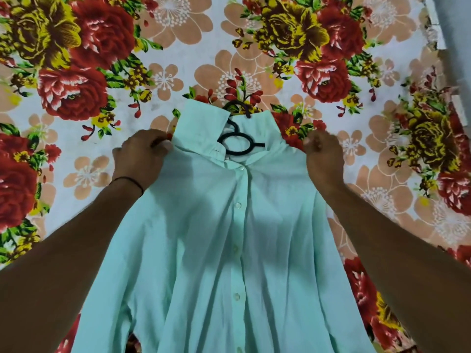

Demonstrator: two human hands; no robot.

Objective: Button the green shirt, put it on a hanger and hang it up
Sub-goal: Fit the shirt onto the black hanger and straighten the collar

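- The green shirt (216, 250) lies front-up on a flowered bedsheet (178, 59), its hem end nearest the camera. The buttons (238, 205) down the middle are fastened.
- The left hand (140, 156), a dark thread (127, 180) round its wrist, pinches the shirt's shoulder cloth just beside the collar (201, 128).
- The right hand (323, 159), somewhat blurred, has its fingers curled round the cloth at the other shoulder.
- A black hanger (235, 145) sits inside the open neck, between the hands. Its hook pokes out past the collar onto the sheet.
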